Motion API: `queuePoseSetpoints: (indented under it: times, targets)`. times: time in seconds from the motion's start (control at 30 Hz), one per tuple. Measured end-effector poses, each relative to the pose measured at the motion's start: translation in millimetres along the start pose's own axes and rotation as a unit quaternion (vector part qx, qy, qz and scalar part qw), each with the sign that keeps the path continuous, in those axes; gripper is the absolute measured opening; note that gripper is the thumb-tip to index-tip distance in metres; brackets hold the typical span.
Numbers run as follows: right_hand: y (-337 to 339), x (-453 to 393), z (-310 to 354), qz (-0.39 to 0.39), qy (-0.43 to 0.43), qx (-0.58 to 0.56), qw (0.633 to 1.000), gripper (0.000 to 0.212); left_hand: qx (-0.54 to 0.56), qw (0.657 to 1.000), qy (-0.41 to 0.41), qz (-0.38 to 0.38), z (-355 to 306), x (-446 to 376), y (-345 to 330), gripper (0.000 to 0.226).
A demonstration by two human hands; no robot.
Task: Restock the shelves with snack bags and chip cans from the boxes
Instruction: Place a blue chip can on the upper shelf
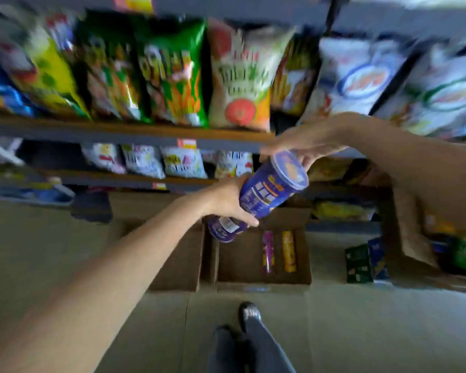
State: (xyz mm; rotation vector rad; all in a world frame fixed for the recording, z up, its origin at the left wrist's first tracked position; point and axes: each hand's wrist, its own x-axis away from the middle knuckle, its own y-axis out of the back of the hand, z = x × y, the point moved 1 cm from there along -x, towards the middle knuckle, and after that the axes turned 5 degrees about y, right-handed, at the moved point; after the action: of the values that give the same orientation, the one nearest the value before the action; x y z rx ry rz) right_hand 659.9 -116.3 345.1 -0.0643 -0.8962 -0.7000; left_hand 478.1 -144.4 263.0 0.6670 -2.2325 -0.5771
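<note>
My left hand [226,201] grips two purple-blue chip cans. One can [273,184] points up and to the right, and a second can [222,229] hangs below the palm. My right hand [304,145] reaches in from the right, its fingers touching the lid end of the upper can. Both hands are in front of the shelf edge [119,135], above an open cardboard box [264,284] on the floor. In that box lie a pink can [267,250] and a yellow can [289,251]. The frame is motion-blurred.
Snack bags [172,74] fill the upper shelf, and smaller bags [183,161] line the one below. A second box [180,262] sits to the left and a larger box [414,238] to the right, with green and blue packs [366,261] beside it. My shoes [249,313] stand on the floor.
</note>
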Motion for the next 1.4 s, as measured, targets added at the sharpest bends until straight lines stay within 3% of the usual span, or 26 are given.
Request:
queuePoseSetpoints:
  times: [0.07,0.13,0.2,0.27,0.37,0.47,0.57,0.7,0.83,0.93,1.03,1.2,1.3,1.4]
  targets:
    - [20.8,69.8,43.1,-0.082,0.082,-0.074,0.991,0.050,0.114,0.993,-0.022,0.014,-39.9,38.1,53.4,0.039]
    - [28.1,126.4,72.2,-0.143,0.158,-0.093,0.973,0.047,0.194,0.979,-0.060,0.028,-74.7,71.5,98.9,0.030]
    - [24.6,165.5,93.1,-0.190,0.201,-0.050,0.960,0.038,0.221,0.970,-0.094,0.045,-105.2,98.8,134.5,0.037]
    - [13.6,191.7,112.0,-0.216,0.225,0.000,0.950,0.042,0.212,0.969,-0.116,0.041,-135.2,120.6,157.4,0.059]
    - [-0.1,218.7,130.9,-0.247,0.290,-0.021,0.924,0.033,0.206,0.968,-0.135,0.051,-172.6,139.6,167.2,0.082]
    - [-9.0,238.3,133.9,-0.292,0.350,-0.098,0.884,0.023,0.209,0.963,-0.162,0.045,-201.0,150.6,162.5,0.059]
    - [-9.6,247.6,124.3,-0.378,0.352,-0.122,0.848,0.024,0.206,0.965,-0.165,-0.004,-217.9,149.4,155.4,0.043]
    - [-2.8,260.0,110.9,-0.458,0.327,-0.155,0.812,0.021,0.159,0.972,-0.165,-0.053,-245.1,146.3,141.9,0.038]
    - [8.9,286.9,102.1,-0.480,0.339,-0.182,0.789,0.029,0.117,0.962,-0.214,-0.122,-290.7,143.3,132.3,0.036]
    - [31.2,327.6,88.2,-0.483,0.406,-0.218,0.744,0.030,0.147,0.946,-0.247,-0.149,-328.6,134.9,132.9,0.035]
    - [67.1,377.8,58.3,-0.464,0.441,-0.281,0.715,0.049,0.174,0.926,-0.292,-0.164,-373.3,123.9,140.0,0.035]
    - [126.1,434.1,-15.1,-0.492,0.442,-0.134,0.737,0.035,0.223,0.887,-0.358,-0.189,-487.9,84.2,147.3,0.018]
    - [173.1,464.5,-53.2,-0.576,0.427,-0.034,0.697,0.033,0.227,0.865,-0.393,-0.215,-570.5,41.3,143.2,0.022]
    - [234.4,494.5,-83.5,-0.639,0.393,0.004,0.661,0.054,0.201,0.857,-0.399,-0.257,-647.3,-5.3,132.8,0.047]
